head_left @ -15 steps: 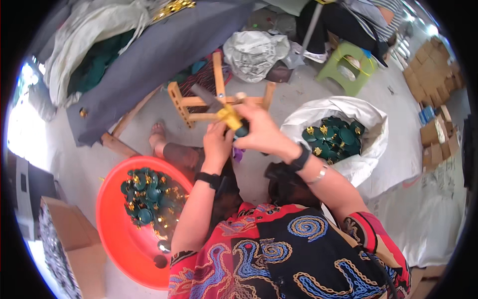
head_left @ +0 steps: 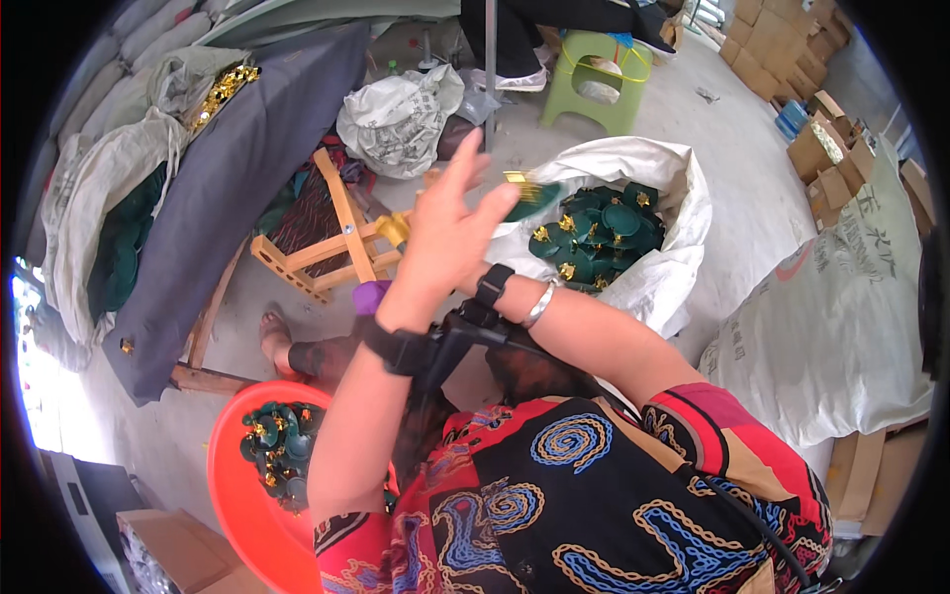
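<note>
My left hand (head_left: 447,223) is raised over the wooden frame with its fingers stretched out and apart. Just beyond its thumb is a blurred dark green disc with a gold piece (head_left: 534,196), at the near left rim of the white sack (head_left: 683,213); whether the thumb touches it I cannot tell. Inside that sack lie several green discs (head_left: 621,220) with gold ornaments. My right hand is hidden behind the left; only its wrist with a black band (head_left: 495,284) shows. A yellow object (head_left: 393,230) sticks out beside my left hand, above the wooden frame (head_left: 346,223).
A red basin (head_left: 226,436) at lower left holds more green discs. Dark cloth (head_left: 237,168) covers a bench on the left. A green stool (head_left: 599,84) and a tied white bag (head_left: 401,119) stand farther off, near another person's legs (head_left: 515,40). Cardboard boxes (head_left: 826,148) line the right.
My hands have come apart from the yellow-and-dark thing they shared. My left hand has swung up and opened, and a green disc now shows near the sack. The whole view has shifted right.
</note>
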A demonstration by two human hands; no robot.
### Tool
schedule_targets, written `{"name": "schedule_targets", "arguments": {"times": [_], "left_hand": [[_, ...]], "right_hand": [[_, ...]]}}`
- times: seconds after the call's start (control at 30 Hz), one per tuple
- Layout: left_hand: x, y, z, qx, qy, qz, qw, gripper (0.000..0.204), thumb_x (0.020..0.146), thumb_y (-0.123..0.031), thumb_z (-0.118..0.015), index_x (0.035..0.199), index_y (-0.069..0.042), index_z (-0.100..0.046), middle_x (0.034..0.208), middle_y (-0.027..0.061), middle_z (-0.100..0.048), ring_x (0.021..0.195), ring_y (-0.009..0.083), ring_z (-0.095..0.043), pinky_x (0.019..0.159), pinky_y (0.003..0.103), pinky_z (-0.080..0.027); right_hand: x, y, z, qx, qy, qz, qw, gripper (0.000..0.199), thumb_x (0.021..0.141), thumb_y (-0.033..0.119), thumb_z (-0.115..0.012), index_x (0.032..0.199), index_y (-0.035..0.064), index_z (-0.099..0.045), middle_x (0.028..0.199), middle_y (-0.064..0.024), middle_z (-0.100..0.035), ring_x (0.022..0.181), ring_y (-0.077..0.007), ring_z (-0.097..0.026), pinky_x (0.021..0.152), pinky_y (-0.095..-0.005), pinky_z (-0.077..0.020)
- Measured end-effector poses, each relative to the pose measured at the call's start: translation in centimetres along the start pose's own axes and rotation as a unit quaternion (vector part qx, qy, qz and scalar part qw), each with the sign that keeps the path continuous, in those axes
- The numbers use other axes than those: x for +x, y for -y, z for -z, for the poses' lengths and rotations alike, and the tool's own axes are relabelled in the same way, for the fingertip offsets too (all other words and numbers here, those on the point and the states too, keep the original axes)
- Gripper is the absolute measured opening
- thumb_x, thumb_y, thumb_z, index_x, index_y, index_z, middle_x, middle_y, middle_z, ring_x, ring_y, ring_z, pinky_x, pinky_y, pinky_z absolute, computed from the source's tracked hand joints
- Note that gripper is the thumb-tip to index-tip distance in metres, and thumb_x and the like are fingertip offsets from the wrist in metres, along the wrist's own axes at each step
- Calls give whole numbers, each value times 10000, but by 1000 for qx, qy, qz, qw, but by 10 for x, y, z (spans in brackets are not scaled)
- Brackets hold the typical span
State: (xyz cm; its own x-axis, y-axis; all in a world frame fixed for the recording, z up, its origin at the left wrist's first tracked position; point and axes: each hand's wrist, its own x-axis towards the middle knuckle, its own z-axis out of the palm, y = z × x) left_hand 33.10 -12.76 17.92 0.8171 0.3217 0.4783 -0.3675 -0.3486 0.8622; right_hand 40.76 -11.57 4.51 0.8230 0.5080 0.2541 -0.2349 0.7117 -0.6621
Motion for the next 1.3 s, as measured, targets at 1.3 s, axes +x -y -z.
{"name": "schedule_targets", "arguments": {"times": [1.3], "left_hand": [[-482,106,236,230,-281,656,662,278,746,-237,-619,735,35,-676,606,116,-642,494,200,-630,444,329,-490]], "right_hand": [[-36,66,-56,-461,167,-232,840,397,609,28,-689,987,-27,-580,693,-5,-551,588,-89,-512,551,-229,-410]]}}
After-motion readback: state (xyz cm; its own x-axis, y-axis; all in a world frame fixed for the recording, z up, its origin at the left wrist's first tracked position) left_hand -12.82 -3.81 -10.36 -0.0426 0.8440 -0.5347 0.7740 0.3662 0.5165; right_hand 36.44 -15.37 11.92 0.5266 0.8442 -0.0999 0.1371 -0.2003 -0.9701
